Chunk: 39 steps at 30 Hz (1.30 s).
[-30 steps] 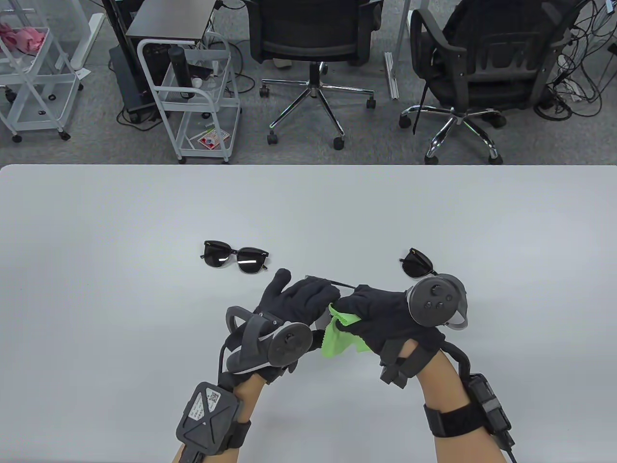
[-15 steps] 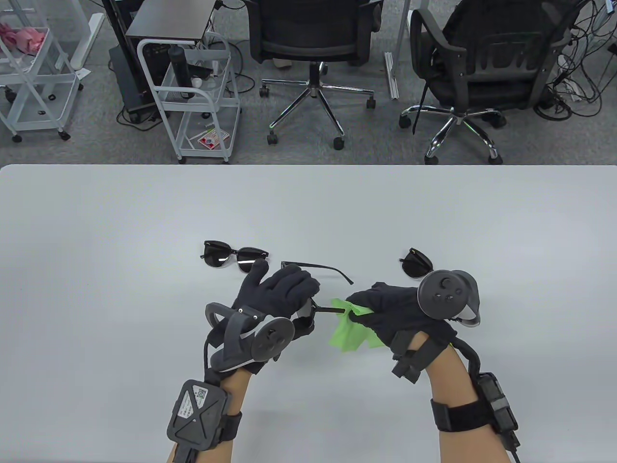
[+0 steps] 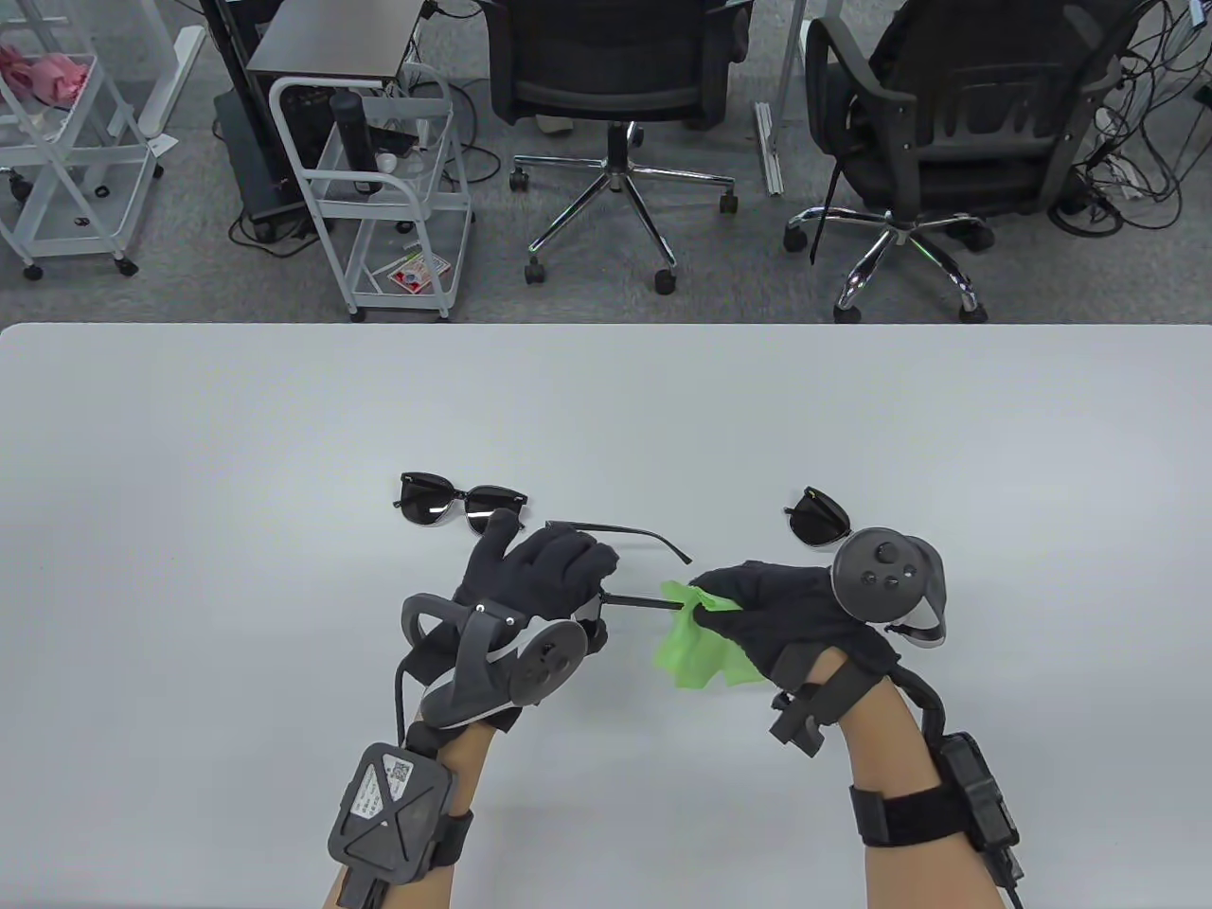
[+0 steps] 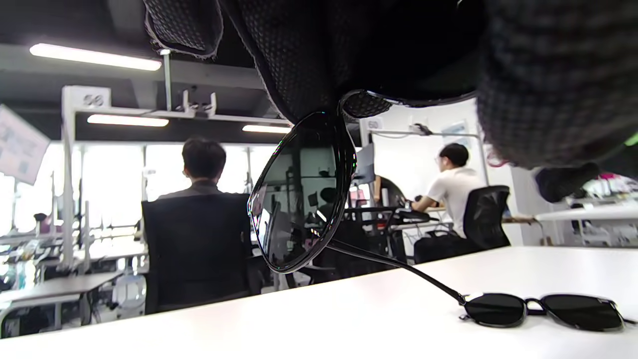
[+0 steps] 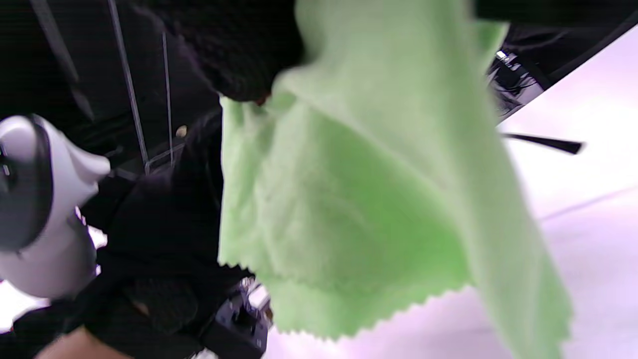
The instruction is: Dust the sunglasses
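Observation:
My left hand (image 3: 540, 573) holds a pair of black sunglasses (image 3: 625, 535) by the front, above the table, temples pointing right. In the left wrist view one dark lens (image 4: 299, 192) hangs below my fingers. My right hand (image 3: 757, 606) pinches a green cloth (image 3: 696, 644) around the end of the nearer temple (image 3: 639, 601). The cloth fills the right wrist view (image 5: 359, 199). A second pair of black sunglasses (image 3: 461, 505) lies on the table left of my left hand. A third pair (image 3: 819, 516) lies folded behind my right hand, partly hidden by the tracker.
The white table (image 3: 284, 615) stretches wide around the hands. Beyond its far edge stand two office chairs (image 3: 615, 85) and a white wire cart (image 3: 388, 189). The lying sunglasses show in the left wrist view (image 4: 543, 310).
The hands have drawn apart: the left moved left with the sunglasses, the right slid the cloth rightward along the nearer temple to its end.

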Available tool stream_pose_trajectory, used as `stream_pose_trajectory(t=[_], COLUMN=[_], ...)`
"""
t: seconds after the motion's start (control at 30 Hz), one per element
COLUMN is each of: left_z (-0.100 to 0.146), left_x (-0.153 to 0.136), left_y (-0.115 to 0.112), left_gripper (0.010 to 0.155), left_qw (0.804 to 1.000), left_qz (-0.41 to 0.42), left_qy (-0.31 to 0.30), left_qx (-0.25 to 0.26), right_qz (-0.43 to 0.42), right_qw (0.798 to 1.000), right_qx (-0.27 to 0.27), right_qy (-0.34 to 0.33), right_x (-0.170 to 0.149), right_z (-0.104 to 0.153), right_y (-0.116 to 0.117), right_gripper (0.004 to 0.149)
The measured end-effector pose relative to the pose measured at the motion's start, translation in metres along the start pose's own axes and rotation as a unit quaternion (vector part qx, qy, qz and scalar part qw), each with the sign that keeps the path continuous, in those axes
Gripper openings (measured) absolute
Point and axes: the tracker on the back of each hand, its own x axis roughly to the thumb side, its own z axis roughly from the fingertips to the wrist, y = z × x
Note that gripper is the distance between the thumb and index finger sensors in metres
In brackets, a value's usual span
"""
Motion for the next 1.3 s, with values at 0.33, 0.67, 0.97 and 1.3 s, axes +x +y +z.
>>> stream_pose_trajectory(t=[0.33, 0.67, 0.97, 1.3], left_z=[-0.002, 0.002, -0.001, 0.006], left_x=[0.021, -0.023, -0.034, -0.055], left_y=[-0.003, -0.005, -0.015, -0.046], left_gripper=[0.080, 0.083, 0.086, 0.094], left_qw=[0.999, 0.997, 0.978, 0.870], left_qz=[-0.040, 0.043, 0.176, 0.391], left_qy=[-0.022, 0.057, 0.088, 0.247], left_qx=[0.006, -0.001, -0.064, -0.172], right_qz=[0.007, 0.018, 0.026, 0.211], right_qw=[1.000, 0.999, 0.984, 0.954], right_qx=[0.001, -0.038, -0.173, -0.204], right_qy=[-0.030, 0.028, 0.020, -0.060], right_x=[0.016, -0.019, -0.012, 0.032], right_z=[-0.009, 0.006, 0.017, 0.011], right_y=[0.014, -0.015, -0.026, -0.001], right_gripper=[0.042, 0.042, 0.049, 0.044])
